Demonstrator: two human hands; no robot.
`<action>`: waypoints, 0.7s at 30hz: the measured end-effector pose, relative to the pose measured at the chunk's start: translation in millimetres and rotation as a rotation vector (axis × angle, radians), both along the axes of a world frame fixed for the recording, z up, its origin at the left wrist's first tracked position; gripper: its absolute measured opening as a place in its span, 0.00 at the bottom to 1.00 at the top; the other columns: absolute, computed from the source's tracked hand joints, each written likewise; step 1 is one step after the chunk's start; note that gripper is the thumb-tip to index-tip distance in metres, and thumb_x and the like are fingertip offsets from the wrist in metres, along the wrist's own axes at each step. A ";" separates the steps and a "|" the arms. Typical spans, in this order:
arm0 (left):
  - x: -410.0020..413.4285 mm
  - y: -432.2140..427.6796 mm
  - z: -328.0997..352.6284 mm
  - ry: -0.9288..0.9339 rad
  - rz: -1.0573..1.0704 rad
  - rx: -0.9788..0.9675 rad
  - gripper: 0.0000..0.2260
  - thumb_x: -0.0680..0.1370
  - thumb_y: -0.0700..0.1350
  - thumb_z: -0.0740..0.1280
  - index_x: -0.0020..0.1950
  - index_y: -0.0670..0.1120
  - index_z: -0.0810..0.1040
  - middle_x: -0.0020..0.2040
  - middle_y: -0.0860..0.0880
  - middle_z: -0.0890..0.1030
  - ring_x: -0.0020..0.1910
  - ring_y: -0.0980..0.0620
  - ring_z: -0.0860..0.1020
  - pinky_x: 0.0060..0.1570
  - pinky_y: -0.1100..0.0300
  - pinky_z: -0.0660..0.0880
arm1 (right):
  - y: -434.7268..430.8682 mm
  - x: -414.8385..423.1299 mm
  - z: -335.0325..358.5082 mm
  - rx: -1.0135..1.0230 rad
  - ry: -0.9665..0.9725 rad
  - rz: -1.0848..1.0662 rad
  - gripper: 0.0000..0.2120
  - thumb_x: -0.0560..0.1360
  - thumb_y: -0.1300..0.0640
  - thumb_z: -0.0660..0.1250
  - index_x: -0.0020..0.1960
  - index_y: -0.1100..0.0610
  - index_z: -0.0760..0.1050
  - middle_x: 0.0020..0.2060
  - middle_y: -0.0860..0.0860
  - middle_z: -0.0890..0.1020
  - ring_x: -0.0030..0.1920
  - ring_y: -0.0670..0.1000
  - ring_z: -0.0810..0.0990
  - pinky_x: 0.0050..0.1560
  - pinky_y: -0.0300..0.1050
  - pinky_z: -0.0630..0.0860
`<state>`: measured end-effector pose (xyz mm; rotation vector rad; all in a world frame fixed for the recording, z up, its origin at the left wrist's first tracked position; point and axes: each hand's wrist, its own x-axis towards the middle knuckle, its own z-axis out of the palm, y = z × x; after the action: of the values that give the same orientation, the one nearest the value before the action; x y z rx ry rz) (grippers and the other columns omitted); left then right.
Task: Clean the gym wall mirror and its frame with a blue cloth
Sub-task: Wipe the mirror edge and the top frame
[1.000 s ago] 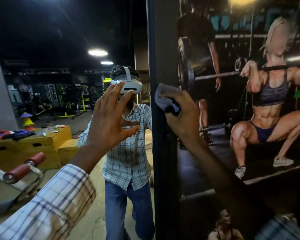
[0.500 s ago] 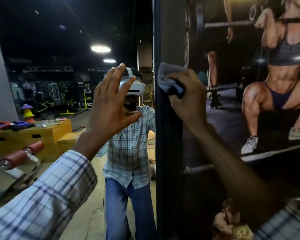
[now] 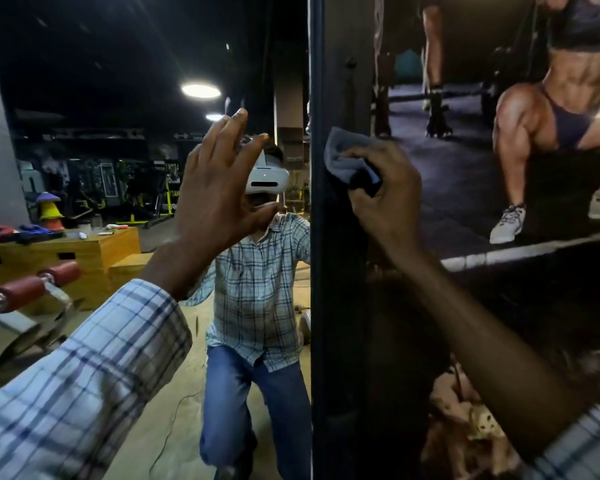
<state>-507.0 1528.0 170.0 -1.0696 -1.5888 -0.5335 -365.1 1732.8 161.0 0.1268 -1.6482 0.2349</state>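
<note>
The wall mirror (image 3: 125,140) fills the left half of the view and reflects a kneeling person in a checked shirt. Its dark vertical frame (image 3: 340,306) runs down the middle. My right hand (image 3: 385,199) grips a bunched blue cloth (image 3: 347,161) and presses it against the frame at about mid height. My left hand (image 3: 219,199) is spread flat with straight fingers against the mirror glass, just left of the frame. It holds nothing.
A wall poster (image 3: 520,133) of people lifting weights covers the wall right of the frame. The mirror reflects yellow wooden boxes (image 3: 66,258), red padded rollers (image 3: 32,289) of a bench, coloured cones and gym machines behind me.
The view has tilted downward, so the poster and ceiling lamps sit higher in frame. My right hand with the cloth has slid down the frame. My left hand stays flat on the glass.
</note>
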 end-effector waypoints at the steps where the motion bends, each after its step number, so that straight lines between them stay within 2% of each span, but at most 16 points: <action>1: -0.3 0.1 -6.7 0.002 -0.004 -0.002 0.40 0.71 0.58 0.78 0.78 0.47 0.69 0.83 0.42 0.58 0.82 0.39 0.56 0.77 0.40 0.60 | -2.2 -1.0 -10.6 0.006 -0.032 -0.004 0.18 0.70 0.67 0.72 0.59 0.58 0.82 0.57 0.53 0.81 0.57 0.48 0.79 0.58 0.39 0.77; 4: -0.4 0.9 -24.9 0.003 -0.012 0.002 0.40 0.71 0.58 0.78 0.78 0.46 0.69 0.83 0.41 0.58 0.82 0.39 0.56 0.76 0.39 0.61 | -2.6 -0.9 -36.0 0.146 -0.211 -0.005 0.18 0.69 0.65 0.72 0.59 0.58 0.81 0.56 0.53 0.80 0.57 0.49 0.78 0.57 0.45 0.79; 8: -0.2 0.0 -49.2 -0.020 -0.025 0.000 0.39 0.73 0.58 0.76 0.79 0.46 0.67 0.83 0.41 0.57 0.82 0.38 0.55 0.77 0.38 0.60 | -3.3 0.4 -61.0 -0.045 -0.032 0.035 0.18 0.71 0.66 0.72 0.60 0.58 0.82 0.58 0.53 0.80 0.58 0.43 0.76 0.59 0.32 0.74; 12: 0.0 -1.6 -72.0 -0.026 -0.021 -0.024 0.38 0.74 0.60 0.73 0.80 0.47 0.66 0.84 0.42 0.56 0.82 0.38 0.54 0.76 0.37 0.61 | -3.1 -2.1 -87.4 0.071 -0.205 0.067 0.16 0.71 0.65 0.73 0.58 0.59 0.82 0.55 0.53 0.80 0.55 0.47 0.78 0.56 0.42 0.78; 13: 0.1 -1.9 -77.3 -0.029 -0.026 -0.022 0.38 0.74 0.59 0.74 0.80 0.47 0.67 0.84 0.41 0.57 0.82 0.38 0.55 0.76 0.37 0.62 | -2.0 -1.0 -94.8 0.060 -0.199 0.090 0.15 0.71 0.65 0.73 0.58 0.59 0.82 0.55 0.52 0.80 0.55 0.45 0.78 0.56 0.41 0.78; 16: 0.8 -4.1 -93.8 -0.045 -0.036 -0.024 0.38 0.73 0.57 0.77 0.79 0.47 0.67 0.84 0.42 0.57 0.82 0.38 0.55 0.75 0.36 0.63 | -4.9 2.8 -126.1 -0.145 -0.034 0.119 0.17 0.71 0.67 0.74 0.59 0.60 0.82 0.57 0.52 0.80 0.56 0.40 0.78 0.57 0.33 0.76; 17: 1.9 -4.8 -100.0 -0.053 -0.032 -0.030 0.39 0.73 0.56 0.77 0.80 0.47 0.67 0.84 0.42 0.57 0.82 0.38 0.55 0.75 0.36 0.63 | -6.9 2.9 -138.1 -0.164 -0.031 0.109 0.17 0.70 0.68 0.74 0.59 0.60 0.82 0.58 0.53 0.81 0.56 0.42 0.79 0.57 0.34 0.76; 19: 4.1 -5.3 -111.8 -0.066 -0.021 -0.050 0.39 0.73 0.56 0.77 0.80 0.46 0.67 0.84 0.42 0.56 0.82 0.38 0.54 0.75 0.37 0.62 | -8.5 4.1 -159.5 -0.083 -0.147 0.097 0.18 0.69 0.69 0.73 0.58 0.61 0.82 0.56 0.54 0.81 0.57 0.48 0.79 0.58 0.40 0.78; 21: 5.5 -6.2 -122.5 -0.069 -0.010 -0.062 0.38 0.74 0.56 0.76 0.80 0.46 0.67 0.84 0.41 0.56 0.82 0.38 0.55 0.75 0.37 0.62 | -6.1 5.9 -173.5 -0.022 -0.212 0.086 0.19 0.68 0.70 0.73 0.58 0.62 0.82 0.55 0.55 0.81 0.56 0.50 0.79 0.58 0.40 0.77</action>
<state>-501.5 1521.8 47.5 -1.1165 -1.6705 -0.5361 -359.2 1726.7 -12.5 0.1606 -1.8525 0.3419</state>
